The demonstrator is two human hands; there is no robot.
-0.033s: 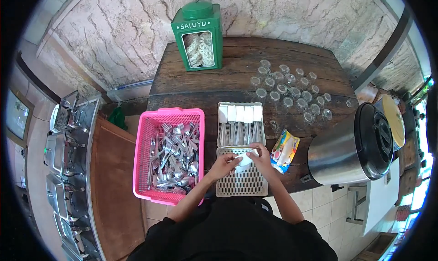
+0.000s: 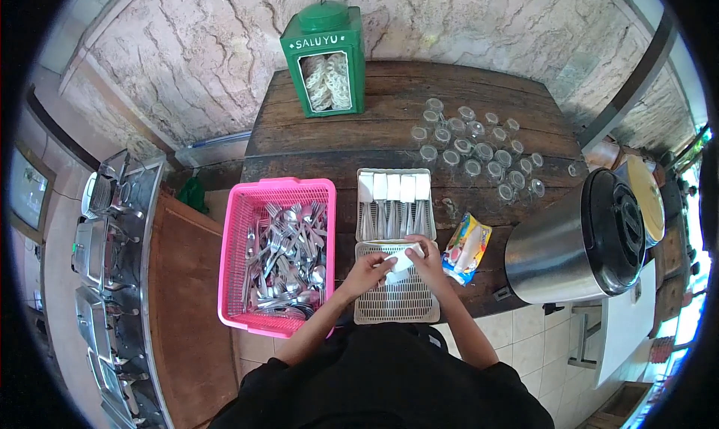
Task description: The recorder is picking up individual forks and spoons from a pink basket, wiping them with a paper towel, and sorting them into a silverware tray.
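Over the near beige plastic basket [image 2: 397, 309], both of my hands pinch a folded white paper napkin [image 2: 400, 264]. My left hand [image 2: 365, 275] holds its left side with thumb and fingers closed. My right hand [image 2: 428, 264] grips the upper right edge. Just beyond lies another beige basket [image 2: 433, 204], holding several sets of forks and spoons [image 2: 382, 219] with white paper [image 2: 394, 186] around their far ends. To the left, a pink plastic basket [image 2: 226, 272] is heaped with loose metal forks and spoons [image 2: 288, 257].
A blue and yellow plastic packet [image 2: 467, 251] with white contents lies right of the baskets. Several upturned glasses [image 2: 484, 152] stand farther back. A large steel drum with a black lid [image 2: 569, 238] stands at the right, a green tin of crackers [image 2: 323, 58] at the back of the wooden table [image 2: 397, 92].
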